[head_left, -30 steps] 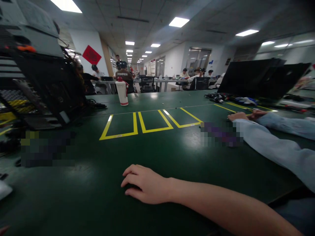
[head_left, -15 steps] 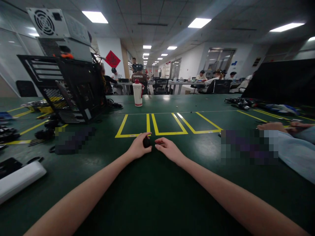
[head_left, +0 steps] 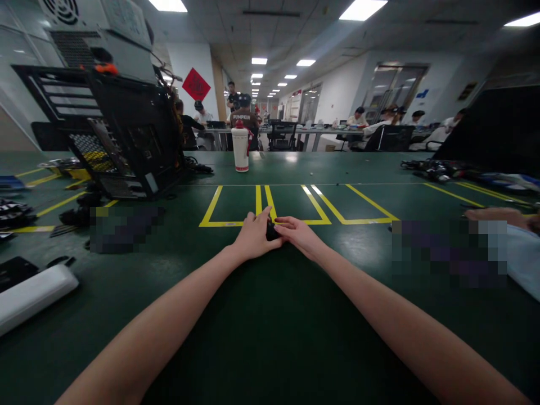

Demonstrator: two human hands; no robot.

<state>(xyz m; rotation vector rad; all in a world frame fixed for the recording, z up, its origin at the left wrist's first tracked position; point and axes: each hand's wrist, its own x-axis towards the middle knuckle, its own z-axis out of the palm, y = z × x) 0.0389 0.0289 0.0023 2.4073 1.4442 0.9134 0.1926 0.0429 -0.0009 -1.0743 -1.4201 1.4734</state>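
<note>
My left hand (head_left: 253, 235) is closed around a small black rounded object (head_left: 270, 229), its thumb below and fingers above. Most of that object is hidden, so its kind cannot be made out. From the right, the bent fingers of my right hand (head_left: 300, 233) meet the same object, fingertips pressed at its near side. Both hands are low over the green table (head_left: 270, 315), just in front of the yellow tape outlines (head_left: 291, 221).
An open black computer case (head_left: 122, 135) stands at left under a power supply (head_left: 122, 22). Behind the outlines is a white bottle (head_left: 241, 149). A white bar-shaped object (head_left: 37, 298) lies at left, cables (head_left: 434, 169) at right. Another person's sleeve (head_left: 523, 253) reaches in from the right.
My left hand has carried the black object rightward to my right hand, closing the gap between them. My right fingertips now touch the object. The view has shifted slightly.
</note>
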